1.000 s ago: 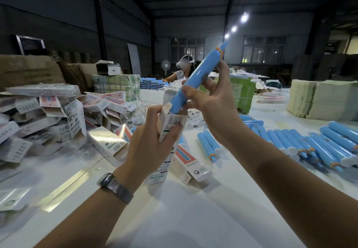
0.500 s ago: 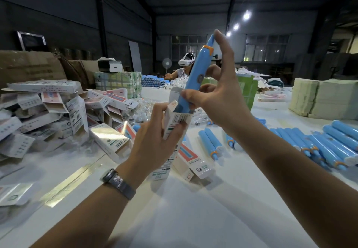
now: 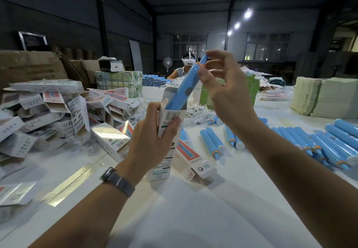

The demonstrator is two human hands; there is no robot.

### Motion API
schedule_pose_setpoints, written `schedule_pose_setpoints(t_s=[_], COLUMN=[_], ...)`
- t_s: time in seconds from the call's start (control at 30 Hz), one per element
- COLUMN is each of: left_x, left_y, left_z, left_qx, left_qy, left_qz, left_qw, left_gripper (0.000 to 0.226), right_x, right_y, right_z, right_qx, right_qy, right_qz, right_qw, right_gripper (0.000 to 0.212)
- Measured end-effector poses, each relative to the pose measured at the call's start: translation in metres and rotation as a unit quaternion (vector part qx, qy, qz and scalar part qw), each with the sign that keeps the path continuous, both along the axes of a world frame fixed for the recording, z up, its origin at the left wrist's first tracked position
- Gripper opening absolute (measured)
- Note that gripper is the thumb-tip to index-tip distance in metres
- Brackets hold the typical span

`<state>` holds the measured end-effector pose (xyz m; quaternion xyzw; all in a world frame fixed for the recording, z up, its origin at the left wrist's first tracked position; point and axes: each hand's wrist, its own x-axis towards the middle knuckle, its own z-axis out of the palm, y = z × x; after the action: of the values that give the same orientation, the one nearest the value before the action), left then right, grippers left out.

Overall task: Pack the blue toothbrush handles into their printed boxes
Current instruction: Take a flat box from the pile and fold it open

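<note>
My left hand (image 3: pixel 153 137) grips a white printed box (image 3: pixel 170 116) upright above the table, its top flap open. A blue toothbrush handle (image 3: pixel 187 84) stands tilted in the box's mouth, its lower end inside and its upper part sticking out. My right hand (image 3: pixel 222 85) pinches the handle near its top between thumb and forefinger, the other fingers spread. More blue handles (image 3: pixel 329 143) lie in rows on the table at the right. Another printed box (image 3: pixel 191 156) lies on the table just behind the held one.
A heap of printed boxes (image 3: pixel 58 112) covers the table's left side. Green wrapped cartons (image 3: pixel 120 81) and a pale stack (image 3: pixel 325 96) stand farther back. Another person (image 3: pixel 186 67) wearing a headset sits at the table's far end. Loose blue handles (image 3: pixel 213 141) lie mid-table.
The blue handle has slid further down into the box. My right hand has shifted its hold from the handle's lower part up to its top. The left hand keeps holding the box.
</note>
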<state>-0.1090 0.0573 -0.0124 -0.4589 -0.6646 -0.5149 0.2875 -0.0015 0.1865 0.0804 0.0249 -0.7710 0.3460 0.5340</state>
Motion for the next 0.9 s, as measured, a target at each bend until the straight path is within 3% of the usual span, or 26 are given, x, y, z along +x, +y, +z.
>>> schedule_pose_setpoints(t_s=[0.17,0.27,0.4,0.57,0.63,0.8,0.9], left_x=[-0.001,-0.005,-0.013,-0.042,-0.057,-0.065,-0.065], left_y=[0.001,-0.001,-0.003,-0.018,-0.027,-0.028,-0.027], left_z=[-0.001,-0.002,-0.003,-0.003,-0.004,-0.008,-0.009], left_qx=[0.018,0.025,0.037,0.079,0.104,0.124,0.132], left_qy=[-0.007,-0.034,-0.013,-0.030,-0.070,-0.082,-0.095], left_qz=[0.008,0.016,0.032,0.123,0.168,0.205,0.200], left_qw=[1.000,0.999,0.999,0.989,0.978,0.967,0.966], left_gripper=[0.026,0.023,0.021,0.029,0.036,0.035,0.031], right_x=[-0.012,-0.015,-0.017,-0.024,-0.037,-0.102,-0.145], right_y=[-0.022,-0.024,-0.026,-0.020,-0.013,0.010,0.016], right_z=[-0.023,-0.023,-0.044,-0.039,-0.038,-0.056,-0.067], right_qx=[0.054,0.094,0.157,0.056,0.005,-0.010,0.062], right_qy=[-0.079,-0.095,-0.179,-0.051,-0.058,-0.260,-0.372], right_qz=[0.063,0.022,-0.014,0.024,0.023,-0.001,-0.038], right_qw=[0.993,0.991,0.971,0.997,0.998,0.965,0.925], right_gripper=[0.014,0.023,0.024,0.026,0.017,0.018,0.031])
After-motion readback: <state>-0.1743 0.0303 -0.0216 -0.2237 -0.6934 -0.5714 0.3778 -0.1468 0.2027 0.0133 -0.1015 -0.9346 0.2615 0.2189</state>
